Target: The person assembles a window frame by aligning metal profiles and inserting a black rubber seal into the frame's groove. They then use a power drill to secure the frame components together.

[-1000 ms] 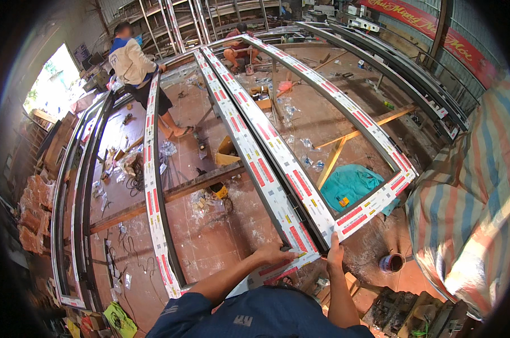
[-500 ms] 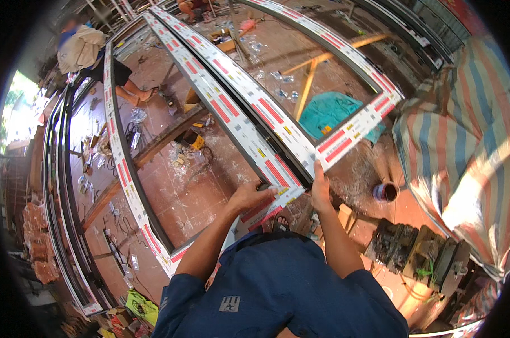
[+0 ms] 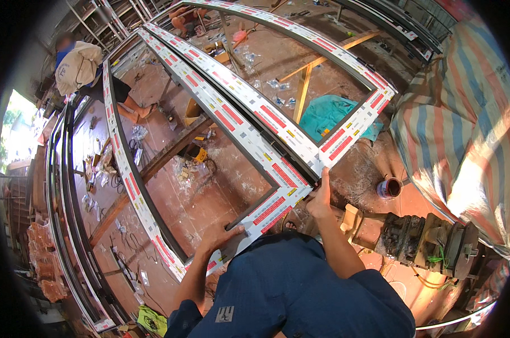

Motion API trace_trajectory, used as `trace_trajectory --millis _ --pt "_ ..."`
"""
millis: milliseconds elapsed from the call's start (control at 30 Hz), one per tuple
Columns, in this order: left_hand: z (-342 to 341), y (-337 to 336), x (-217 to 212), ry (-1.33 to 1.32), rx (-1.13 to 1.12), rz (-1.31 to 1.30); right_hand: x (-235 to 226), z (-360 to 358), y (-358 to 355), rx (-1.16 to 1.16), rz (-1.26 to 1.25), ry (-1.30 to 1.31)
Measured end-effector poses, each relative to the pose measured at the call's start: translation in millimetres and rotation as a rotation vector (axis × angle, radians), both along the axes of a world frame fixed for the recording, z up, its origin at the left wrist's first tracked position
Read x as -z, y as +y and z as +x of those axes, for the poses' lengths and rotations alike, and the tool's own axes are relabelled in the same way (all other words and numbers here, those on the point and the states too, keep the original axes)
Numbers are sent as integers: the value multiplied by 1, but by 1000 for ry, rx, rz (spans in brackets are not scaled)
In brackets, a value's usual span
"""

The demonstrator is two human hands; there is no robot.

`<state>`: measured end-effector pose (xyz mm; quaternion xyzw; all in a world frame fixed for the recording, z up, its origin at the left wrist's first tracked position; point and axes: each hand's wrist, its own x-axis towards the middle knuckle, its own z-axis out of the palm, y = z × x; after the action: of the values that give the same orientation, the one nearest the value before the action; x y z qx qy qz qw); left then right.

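Two long dark door or window frames, covered in white film with red and yellow marks, lie side by side. On the near rail of the left frame (image 3: 275, 211), my left hand (image 3: 216, 239) is closed, thumb on top and fingers over the inner edge. My right hand (image 3: 321, 198) is at the near corner of the right frame (image 3: 345, 138), beside the seam between the two. Its index finger points up along the corner; its other fingers are partly hidden below the edge, so its grip does not show clearly.
A wooden beam (image 3: 167, 149) runs under the frames. To the right are an open can (image 3: 388, 188), a grimy machine (image 3: 429, 242) and a striped tarp (image 3: 452, 129). A teal cloth (image 3: 328, 112) lies beneath the right frame. A person (image 3: 80, 67) stands far left, near more dark profiles (image 3: 69, 225).
My left hand has slid left and nearer along the near rail, away from the corner. The left frame's near end has swung closer to the right frame. My right hand stays by its corner.
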<state>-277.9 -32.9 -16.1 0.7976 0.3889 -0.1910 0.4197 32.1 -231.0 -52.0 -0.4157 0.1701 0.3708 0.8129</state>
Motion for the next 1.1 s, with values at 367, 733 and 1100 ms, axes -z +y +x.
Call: trace_trajectory --millis 367,733,1100 --pt "3 -6 -31 -66 -68 -23 14 0 31 303 113 184" --pt "15 -8 -25 -26 -122 -34 10 2 33 410 100 101" --pt "14 -1 -9 54 -138 -5 8 -1 33 309 146 247"
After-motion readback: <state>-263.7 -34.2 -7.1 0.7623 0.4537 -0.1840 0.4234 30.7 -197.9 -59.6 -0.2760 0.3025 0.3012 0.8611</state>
